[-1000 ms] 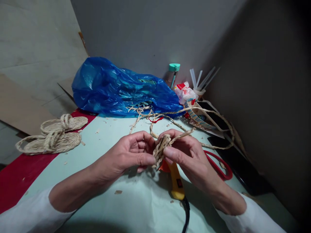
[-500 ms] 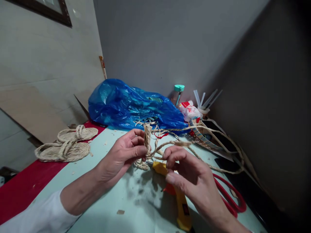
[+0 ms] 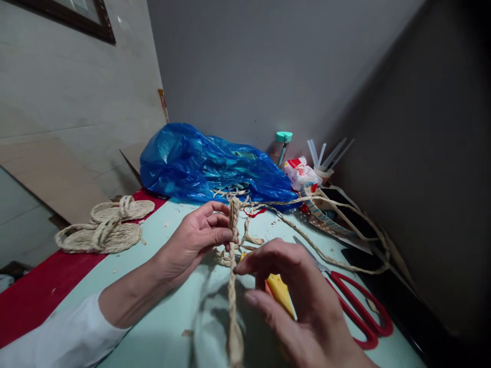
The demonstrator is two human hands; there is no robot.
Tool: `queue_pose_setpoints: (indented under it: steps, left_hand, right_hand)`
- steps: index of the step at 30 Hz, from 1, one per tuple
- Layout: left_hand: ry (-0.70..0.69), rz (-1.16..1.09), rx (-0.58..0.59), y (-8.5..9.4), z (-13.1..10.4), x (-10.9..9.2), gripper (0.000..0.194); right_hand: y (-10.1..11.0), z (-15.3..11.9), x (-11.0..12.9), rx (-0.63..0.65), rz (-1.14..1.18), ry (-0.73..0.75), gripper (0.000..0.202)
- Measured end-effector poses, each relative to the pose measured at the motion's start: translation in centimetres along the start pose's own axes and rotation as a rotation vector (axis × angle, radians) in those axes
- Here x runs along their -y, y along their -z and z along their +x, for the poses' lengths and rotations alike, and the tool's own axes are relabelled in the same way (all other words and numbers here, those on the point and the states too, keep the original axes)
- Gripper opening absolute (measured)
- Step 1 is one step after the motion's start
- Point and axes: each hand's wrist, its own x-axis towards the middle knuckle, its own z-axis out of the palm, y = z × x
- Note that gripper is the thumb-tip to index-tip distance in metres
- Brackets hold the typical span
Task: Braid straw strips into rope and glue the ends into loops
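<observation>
My left hand (image 3: pixel 205 235) is closed around a folded plait of straw cord (image 3: pixel 235 217), pinching it upright between thumb and fingers. From this plait a twisted straw cord (image 3: pixel 232 301) runs straight down toward the front edge of the view. Beside that cord is my right hand (image 3: pixel 299 296), thumb and fingers apart with nothing between them. Its index fingertip is at the cord; whether it touches I cannot tell. Behind the right hand lies a yellow glue gun (image 3: pixel 282 294), mostly covered. Past the left hand, another piece of braided straw (image 3: pixel 222 257) lies on the table.
Two small straw sandals (image 3: pixel 102 237) rest on the red cloth (image 3: pixel 57 286) at left. A blue plastic bag (image 3: pixel 207 158) spreads across the back. Red-handled scissors (image 3: pixel 362 312) lie at right, near a long loop of straw cord (image 3: pixel 307 240) and a basket (image 3: pixel 326 214).
The loose straw cord that pointed right now hangs straight down from the plait. My right hand has moved slightly left and nearer, its fingers spread wider. The left hand keeps its grip.
</observation>
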Motion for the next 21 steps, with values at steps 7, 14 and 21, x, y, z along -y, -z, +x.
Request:
queue_pose_setpoints:
  steps: [7,14,21]
  left_hand:
    - [-0.009,0.014,-0.023,0.5,0.4,-0.3,0.037]
    - [-0.047,0.029,-0.057,1.3,0.9,0.2,0.038]
    - [-0.068,-0.028,-0.09,1.4,0.8,-0.2,0.034]
  right_hand:
    - [0.5,-0.1,0.3,0.194,-0.171,0.015,0.005]
    - [-0.2,1.0,2.6,0.181,-0.216,0.137,0.01]
    - [1.1,0.1,2.0,0.08,-0.376,0.047,0.016]
